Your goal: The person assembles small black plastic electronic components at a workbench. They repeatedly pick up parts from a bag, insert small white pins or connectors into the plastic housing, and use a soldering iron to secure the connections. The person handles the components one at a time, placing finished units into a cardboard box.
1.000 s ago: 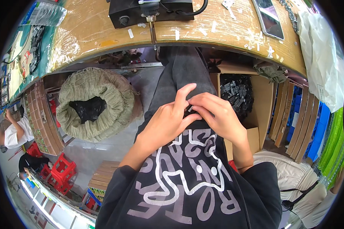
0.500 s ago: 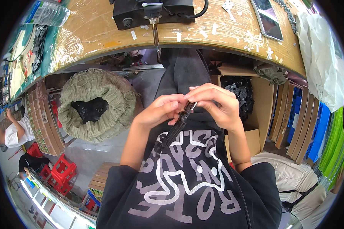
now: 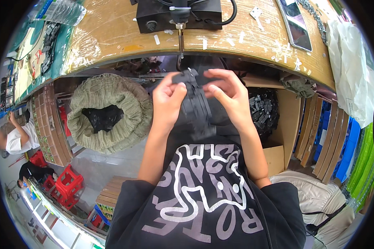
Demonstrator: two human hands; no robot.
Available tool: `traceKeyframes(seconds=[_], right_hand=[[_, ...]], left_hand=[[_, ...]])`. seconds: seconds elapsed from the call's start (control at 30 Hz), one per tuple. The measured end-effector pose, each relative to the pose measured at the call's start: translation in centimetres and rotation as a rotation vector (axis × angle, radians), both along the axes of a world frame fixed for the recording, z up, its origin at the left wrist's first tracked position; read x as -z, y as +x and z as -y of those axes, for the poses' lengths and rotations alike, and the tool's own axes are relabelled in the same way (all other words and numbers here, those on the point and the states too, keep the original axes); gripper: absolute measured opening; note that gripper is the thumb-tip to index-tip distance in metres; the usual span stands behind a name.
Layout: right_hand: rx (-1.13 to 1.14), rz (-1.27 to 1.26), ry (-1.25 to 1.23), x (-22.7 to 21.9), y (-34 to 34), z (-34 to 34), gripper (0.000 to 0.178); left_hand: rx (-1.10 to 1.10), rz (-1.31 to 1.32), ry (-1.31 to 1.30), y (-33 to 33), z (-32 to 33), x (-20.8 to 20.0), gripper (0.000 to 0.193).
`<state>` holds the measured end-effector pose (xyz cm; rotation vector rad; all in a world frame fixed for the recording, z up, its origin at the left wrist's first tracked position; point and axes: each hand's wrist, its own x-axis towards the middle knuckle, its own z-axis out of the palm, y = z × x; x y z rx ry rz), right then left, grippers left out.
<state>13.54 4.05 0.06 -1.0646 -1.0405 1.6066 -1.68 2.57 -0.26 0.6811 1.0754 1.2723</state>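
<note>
My left hand (image 3: 168, 98) pinches the upper end of a long, jointed black plastic part (image 3: 198, 103) between thumb and fingers. The part hangs down over my lap with its broad face showing, and its lower end is smeared by motion. Just right of it, my right hand (image 3: 232, 94) has thumb and fingers apart. Its fingertips come close to the part's edge; whether they touch it I cannot tell. Above the part, a thin metal rod (image 3: 181, 43) with a bent tip points down from a black machine box (image 3: 153, 17) at the table's edge.
A green woven sack (image 3: 129, 93) of black parts stands left. On the right is a cardboard box (image 3: 289, 120) with black pieces (image 3: 262, 108). The table (image 3: 112, 37) bears a phone (image 3: 295, 25) and white scraps. A person (image 3: 23, 137) sits far left near red stools (image 3: 68, 182).
The black part has moved up toward the table edge and turned its broad face into view. My right hand has opened from its pinch at the part's upper end.
</note>
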Motion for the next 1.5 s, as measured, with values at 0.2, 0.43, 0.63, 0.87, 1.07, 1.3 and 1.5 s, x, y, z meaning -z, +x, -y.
traceKeyframes(seconds=[0.2,0.43,0.63,0.87,1.07,1.3,1.5], right_hand=[[-0.282,-0.158,-0.304,-1.3,0.4,1.6,0.028],[-0.223,-0.185,-0.278,-2.0,0.1,1.7,0.027],[-0.205,-0.183,-0.27,-2.4,0.1,1.8,0.028],[-0.193,-0.186,-0.267,-2.8,0.0,1.8,0.028],[-0.193,-0.188,-0.27,-2.4,0.1,1.9,0.028],[-0.21,-0.217,-0.299,-2.0,-0.2,1.5,0.026],[-0.22,-0.217,-0.279,-1.8,-0.2,1.2,0.024]], left_hand=[[-0.087,-0.144,0.095,-0.8,-1.4,-0.2,0.017],[-0.084,-0.128,0.099,-0.5,-1.8,-0.9,0.016],[-0.086,-0.128,0.094,-0.6,-1.7,-1.1,0.016],[-0.082,-0.115,0.106,-0.5,-1.7,-1.2,0.015],[-0.085,-0.146,0.122,-0.6,-1.7,-1.2,0.015],[-0.088,-0.149,0.109,-0.7,-1.9,-0.8,0.015],[-0.079,-0.165,0.079,-1.0,-2.4,-0.9,0.017]])
